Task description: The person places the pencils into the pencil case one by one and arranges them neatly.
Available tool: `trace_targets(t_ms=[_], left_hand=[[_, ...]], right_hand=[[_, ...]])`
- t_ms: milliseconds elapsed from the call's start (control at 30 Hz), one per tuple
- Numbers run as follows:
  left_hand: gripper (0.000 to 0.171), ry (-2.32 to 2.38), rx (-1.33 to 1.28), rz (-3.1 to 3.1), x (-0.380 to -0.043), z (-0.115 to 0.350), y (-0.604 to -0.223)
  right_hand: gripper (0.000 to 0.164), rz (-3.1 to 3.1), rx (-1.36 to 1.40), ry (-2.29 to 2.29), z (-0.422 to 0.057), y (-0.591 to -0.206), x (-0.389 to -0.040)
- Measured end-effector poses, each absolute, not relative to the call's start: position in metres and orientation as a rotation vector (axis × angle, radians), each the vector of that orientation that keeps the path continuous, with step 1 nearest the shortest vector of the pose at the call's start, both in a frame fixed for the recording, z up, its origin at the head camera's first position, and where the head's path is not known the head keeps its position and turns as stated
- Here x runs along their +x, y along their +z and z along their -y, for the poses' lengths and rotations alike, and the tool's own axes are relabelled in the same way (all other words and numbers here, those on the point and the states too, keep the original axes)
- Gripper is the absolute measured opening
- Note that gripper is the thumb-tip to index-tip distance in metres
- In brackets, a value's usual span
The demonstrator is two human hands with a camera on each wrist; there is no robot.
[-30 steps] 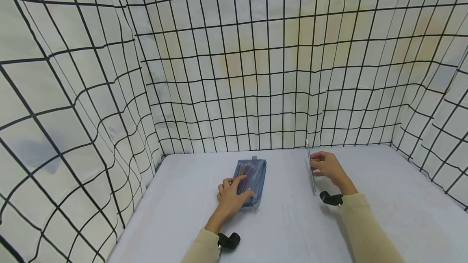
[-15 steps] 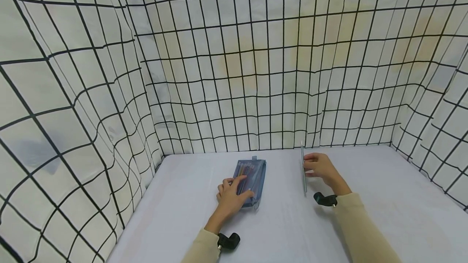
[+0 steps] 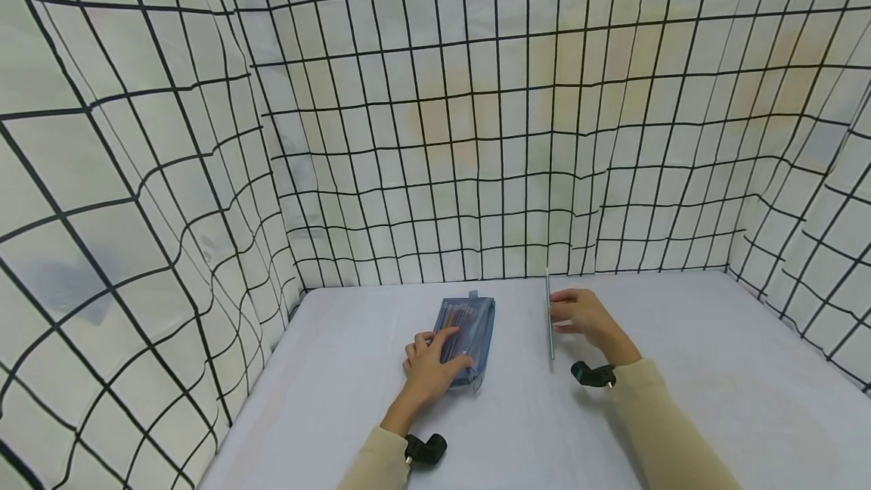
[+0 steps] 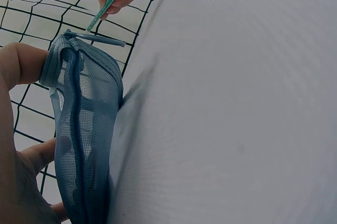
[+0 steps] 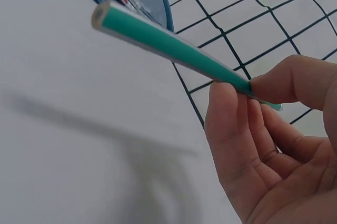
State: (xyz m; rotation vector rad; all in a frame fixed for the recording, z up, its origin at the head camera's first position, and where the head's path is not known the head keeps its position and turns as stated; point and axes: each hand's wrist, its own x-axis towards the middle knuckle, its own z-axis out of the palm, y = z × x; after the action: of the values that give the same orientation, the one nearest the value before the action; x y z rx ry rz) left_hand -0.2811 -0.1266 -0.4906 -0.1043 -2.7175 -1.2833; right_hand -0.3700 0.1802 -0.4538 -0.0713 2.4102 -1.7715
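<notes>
A translucent blue zippered pencil case (image 3: 481,331) lies on the white table, with several pencils showing through its top. My left hand (image 3: 430,369) rests on the near left part of it, thumb and index finger spread over the top. Seen end-on in the left wrist view, the mesh side of the case (image 4: 87,129) has a zipper along it and a pull at the top. To the right of the case, my right hand (image 3: 581,316) pinches a green pencil (image 5: 174,48) between thumb and fingertips. The pencil's blunt end points toward the camera, above its shadow on the table.
White walls covered with black grid netting (image 3: 435,172) close off the back and both sides of the white table (image 3: 327,369). Black wrist cameras (image 3: 426,449) sit at both cuffs.
My right hand has moved left with the pencil, closer to the pencil case, and the pencil stands straighter in view. The left hand and the case have stayed put.
</notes>
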Motion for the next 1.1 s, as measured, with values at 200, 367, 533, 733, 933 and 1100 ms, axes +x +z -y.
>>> trace_targets(t_ms=[200,367,533,733,933,1100], left_hand=[[0.066,-1.276,-0.106,2.719,-0.281,0.127,-0.491],[0.065,-1.268,-0.101,2.721,-0.281,0.126,-0.491],[0.066,-1.271,-0.097,2.720,-0.281,0.126,-0.491],[0.066,-1.268,-0.094,2.720,-0.281,0.126,-0.490],[0.066,-1.266,-0.092,2.718,-0.281,0.125,-0.490],[0.065,-1.268,-0.092,2.719,-0.281,0.125,-0.490]], right_hand=[[0.039,-2.354,-0.064,-1.790,-0.169,-0.456,-0.370],[0.039,-2.329,-0.087,-1.777,-0.159,-0.457,-0.367],[0.038,-2.286,-0.073,-1.771,-0.149,-0.459,-0.366],[0.034,-2.238,-0.051,-1.771,-0.137,-0.460,-0.364],[0.032,-2.216,-0.071,-1.762,-0.126,-0.463,-0.360],[0.032,-2.209,-0.041,-1.743,-0.117,-0.465,-0.354]])
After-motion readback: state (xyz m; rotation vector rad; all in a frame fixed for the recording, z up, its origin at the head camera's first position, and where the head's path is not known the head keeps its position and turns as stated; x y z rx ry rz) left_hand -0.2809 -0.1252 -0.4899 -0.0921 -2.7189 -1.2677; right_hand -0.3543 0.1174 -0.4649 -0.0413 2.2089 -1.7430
